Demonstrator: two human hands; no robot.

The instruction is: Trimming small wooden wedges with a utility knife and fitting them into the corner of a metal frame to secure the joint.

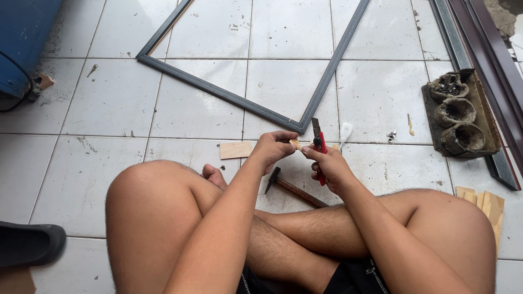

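I sit cross-legged on a white tiled floor. My left hand (274, 148) pinches a small pale wood sliver (296, 144). My right hand (329, 167) grips a red utility knife (318, 144) with its blade pointing up, touching the sliver. Both hands meet just above my shins. A hammer (291, 187) with a brown handle lies on the floor under my hands. A flat piece of thin wood (236, 150) lies left of my left hand.
A dark grey frame (229, 95) lies on the tiles ahead. A dirty tray with three cups (460, 114) sits right, by dark rails (493, 60). Wood scraps (487, 204) lie by my right knee. A black shoe (30, 243) and a blue barrel (22, 38) are left.
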